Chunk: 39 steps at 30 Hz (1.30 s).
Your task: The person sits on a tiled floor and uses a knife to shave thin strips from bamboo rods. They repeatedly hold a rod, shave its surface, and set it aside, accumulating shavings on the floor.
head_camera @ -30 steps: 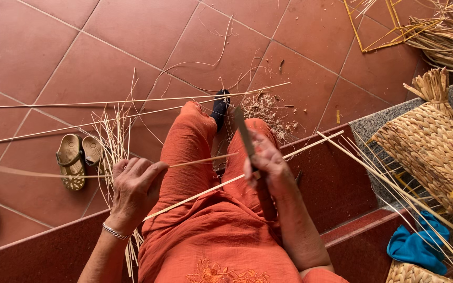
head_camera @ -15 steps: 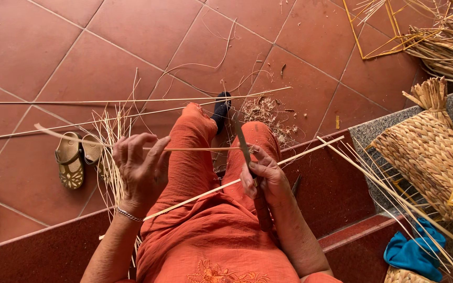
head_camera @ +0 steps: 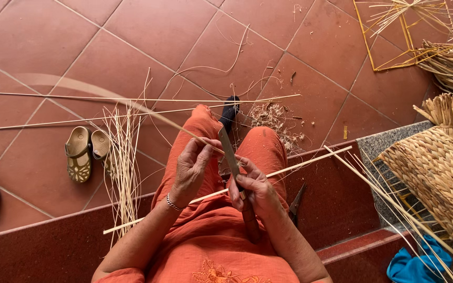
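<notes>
I sit on a red step in orange clothes, knees over a tiled floor. My right hand (head_camera: 252, 188) grips a long knife (head_camera: 229, 149) by its dark wooden handle, blade pointing away over my lap. My left hand (head_camera: 191, 169) pinches a thin pale cane strip (head_camera: 148, 112) right at the blade; the strip arcs up and left, blurred by motion. A longer split cane (head_camera: 300, 162) lies across my thighs under both hands.
Loose cane strips (head_camera: 121, 157) stand in a bundle by my left knee, next to a pair of sandals (head_camera: 85, 152). Shavings (head_camera: 273, 118) litter the tiles. Woven straw pieces (head_camera: 436, 162) lie on a grey ledge at right, a blue cloth (head_camera: 415, 264) below, pliers (head_camera: 295, 202) beside my thigh.
My left hand has come in from the left knee to the knife blade, bringing the thin strip with it. The strip now sweeps up and left. My right hand stayed on the knife.
</notes>
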Tool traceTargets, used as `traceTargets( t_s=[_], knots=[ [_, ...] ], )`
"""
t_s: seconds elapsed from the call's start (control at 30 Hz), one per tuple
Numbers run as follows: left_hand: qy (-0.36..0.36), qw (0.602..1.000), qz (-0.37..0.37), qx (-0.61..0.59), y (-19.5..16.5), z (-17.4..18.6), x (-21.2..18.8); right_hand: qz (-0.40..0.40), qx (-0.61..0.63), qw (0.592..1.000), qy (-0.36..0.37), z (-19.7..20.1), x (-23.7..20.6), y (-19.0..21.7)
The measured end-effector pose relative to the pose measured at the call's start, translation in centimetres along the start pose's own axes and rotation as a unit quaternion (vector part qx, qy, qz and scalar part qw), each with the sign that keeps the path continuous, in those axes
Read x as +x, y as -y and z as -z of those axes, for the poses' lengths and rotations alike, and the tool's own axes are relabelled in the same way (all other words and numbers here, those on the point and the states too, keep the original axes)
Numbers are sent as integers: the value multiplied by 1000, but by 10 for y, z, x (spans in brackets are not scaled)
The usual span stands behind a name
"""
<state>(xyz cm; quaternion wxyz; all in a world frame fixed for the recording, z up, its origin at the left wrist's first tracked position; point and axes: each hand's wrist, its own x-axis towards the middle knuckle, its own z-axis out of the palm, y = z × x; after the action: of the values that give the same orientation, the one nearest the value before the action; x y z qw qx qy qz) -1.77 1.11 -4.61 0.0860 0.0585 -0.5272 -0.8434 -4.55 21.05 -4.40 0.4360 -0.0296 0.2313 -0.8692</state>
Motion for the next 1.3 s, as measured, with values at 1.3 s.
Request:
traceTargets(
  t_s=[1.3],
  knots=[
    [151, 916, -35, 369, -44, 33, -37, -38, -249, 967, -44, -12, 0, 9]
  ],
)
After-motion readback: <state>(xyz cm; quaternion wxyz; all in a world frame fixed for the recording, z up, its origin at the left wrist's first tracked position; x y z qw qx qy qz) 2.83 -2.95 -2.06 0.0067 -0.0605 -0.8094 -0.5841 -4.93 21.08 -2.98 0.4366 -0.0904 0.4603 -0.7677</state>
